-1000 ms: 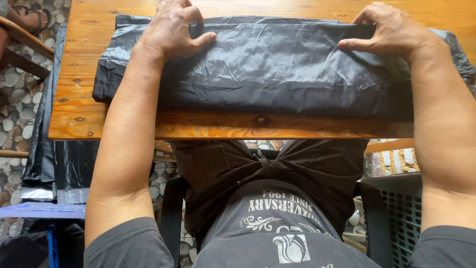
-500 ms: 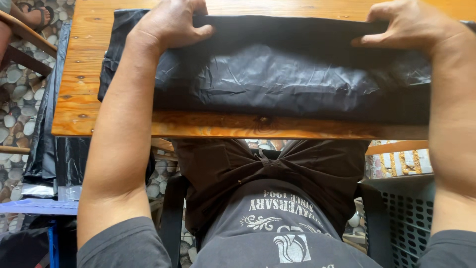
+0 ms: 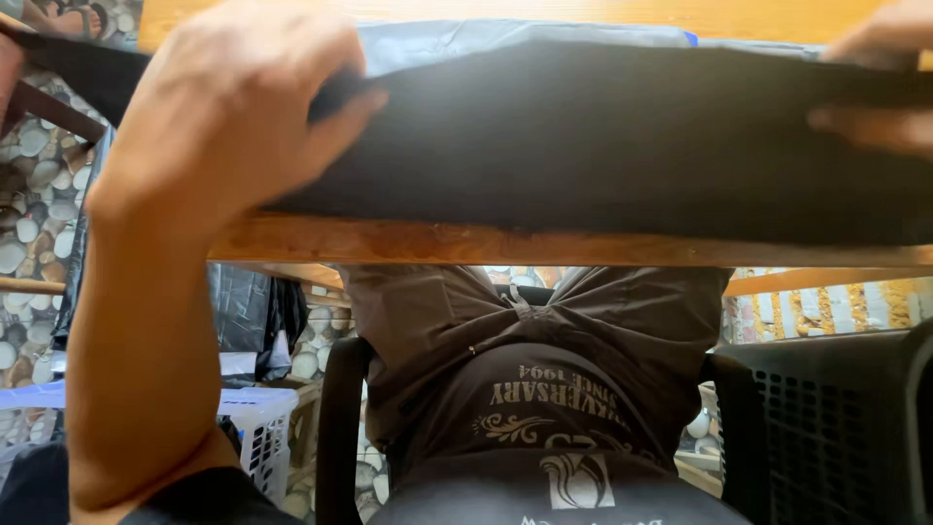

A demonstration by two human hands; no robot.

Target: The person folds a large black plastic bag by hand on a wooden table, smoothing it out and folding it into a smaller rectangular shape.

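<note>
Black plastic bag (image 3: 603, 146) matt & blurred, on smooth varnished wood table (image 3: 486, 243); pebble floor (image 3: 39, 194) rough.

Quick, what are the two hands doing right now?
Left hand: closed, gripping the black plastic sheet.
Right hand: blurred at the frame edge, fingers on the same sheet; grip cannot be told.

The person wears a dark grey T-shirt (image 3: 573, 457) with a pale printed emblem and lettering on the chest, short sleeves, and dark brown trousers (image 3: 525, 311). Forearms are bare, without watch or rings.

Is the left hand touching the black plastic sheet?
Touching. The head view shows the left hand gripping the black plastic sheet, fingers curled over its upper edge.
</note>
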